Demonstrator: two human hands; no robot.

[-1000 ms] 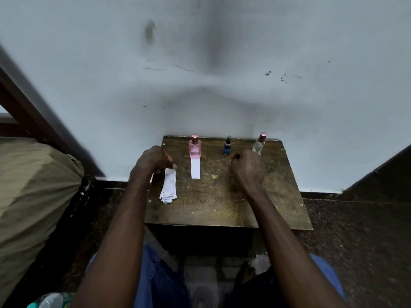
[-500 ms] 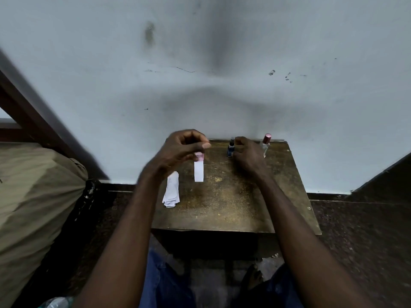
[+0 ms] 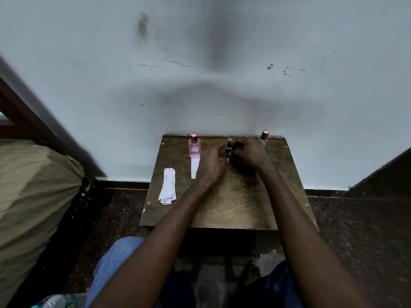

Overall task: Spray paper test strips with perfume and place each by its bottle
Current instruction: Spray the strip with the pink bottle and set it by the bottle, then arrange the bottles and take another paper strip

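Both hands are meeting at the dark blue bottle, the middle of 3 bottles that are standing upright along the back edge of the bench.

- **Right hand:** The right hand is reaching in from the bottle's right. Its grip is curling onto the bottle's body.
- **Left hand:** The left hand is lying just beside the bottle's left and near side, fingertips at the base. Whether its grip is holding a strip cannot be told, as the fingers are hiding it.
- **Key relation:** The bottle is sitting between the 2 grips with its long axis vertical. The right hand is appearing the nearer to the spray head.
- **Other items:** The pink bottle is standing to the left with 1 placed strip lying in front of it, pointing toward the person. The spare strips are lying stacked further left. The clear bottle is standing at the right with no strip showing beside it.

Judgement: the 2nd bottle is being taken up for spraying, with 1 of 3 bottles served.
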